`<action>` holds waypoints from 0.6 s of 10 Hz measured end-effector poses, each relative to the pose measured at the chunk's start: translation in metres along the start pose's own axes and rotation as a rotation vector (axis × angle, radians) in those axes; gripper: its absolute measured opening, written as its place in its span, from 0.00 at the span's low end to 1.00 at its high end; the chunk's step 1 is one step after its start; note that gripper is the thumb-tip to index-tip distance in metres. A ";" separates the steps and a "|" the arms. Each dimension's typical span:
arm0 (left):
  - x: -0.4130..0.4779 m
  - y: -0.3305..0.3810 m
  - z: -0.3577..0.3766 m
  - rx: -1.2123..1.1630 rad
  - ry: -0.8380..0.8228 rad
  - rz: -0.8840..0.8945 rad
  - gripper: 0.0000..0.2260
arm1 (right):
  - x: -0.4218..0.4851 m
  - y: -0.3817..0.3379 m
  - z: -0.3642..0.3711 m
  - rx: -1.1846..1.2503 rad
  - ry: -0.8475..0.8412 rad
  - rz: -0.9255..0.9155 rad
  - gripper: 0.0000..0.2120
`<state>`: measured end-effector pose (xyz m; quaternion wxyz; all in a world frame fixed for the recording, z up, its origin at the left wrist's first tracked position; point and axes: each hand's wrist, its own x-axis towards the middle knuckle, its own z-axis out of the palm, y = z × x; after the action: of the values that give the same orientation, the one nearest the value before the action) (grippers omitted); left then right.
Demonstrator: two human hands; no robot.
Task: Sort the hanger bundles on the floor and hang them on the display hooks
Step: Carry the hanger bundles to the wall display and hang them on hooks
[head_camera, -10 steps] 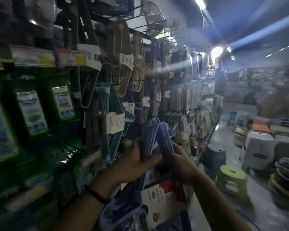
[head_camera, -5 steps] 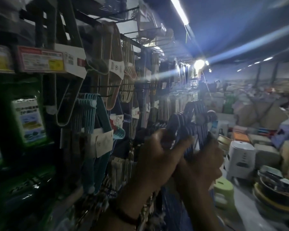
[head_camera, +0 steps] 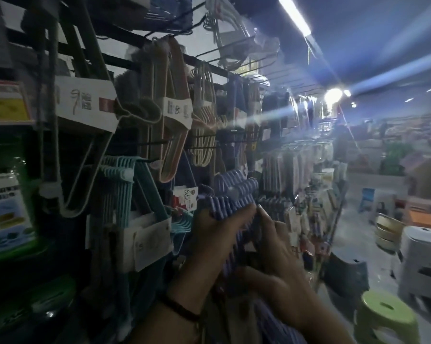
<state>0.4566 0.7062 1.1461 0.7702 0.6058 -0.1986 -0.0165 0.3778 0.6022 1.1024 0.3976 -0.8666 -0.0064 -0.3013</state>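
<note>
I hold a bundle of purple plastic hangers (head_camera: 234,194) up against the display wall, hook ends pointing up and left. My left hand (head_camera: 214,234) grips the bundle just below the hooks. My right hand (head_camera: 276,247) holds it from the right, fingers pressed to the hanger necks. The bundle's lower part is hidden behind my hands and arms. Right beside it hangs a teal hanger bundle (head_camera: 132,194) with a white card sleeve on a black display hook (head_camera: 147,160). Whether the purple hooks rest on a wall hook is too blurred to tell.
Beige and pink hanger bundles (head_camera: 169,125) hang higher on the wall rack, with bare black hooks (head_camera: 234,55) above. Green packaged goods (head_camera: 8,209) fill the left. In the aisle at right stand a green stool (head_camera: 388,316), a dark stool (head_camera: 346,271) and a white bin (head_camera: 425,261).
Both hands carried the purple bundle up from waist height, then left toward the wall beside the teal bundle. My view swung up and closer to the rack.
</note>
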 end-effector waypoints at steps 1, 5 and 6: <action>0.019 0.001 -0.007 -0.040 0.013 0.015 0.06 | 0.030 0.020 -0.013 0.239 -0.100 -0.108 0.43; 0.056 0.007 -0.025 -0.255 -0.157 -0.018 0.11 | 0.154 0.054 -0.026 0.368 -0.422 -0.233 0.17; 0.057 0.012 -0.021 -0.224 -0.162 0.036 0.15 | 0.167 0.061 -0.005 0.322 -0.451 -0.291 0.14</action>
<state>0.5133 0.7139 1.1699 0.8146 0.5090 -0.2681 -0.0737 0.5270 0.5188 1.1518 0.4708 -0.8276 -0.2662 -0.1502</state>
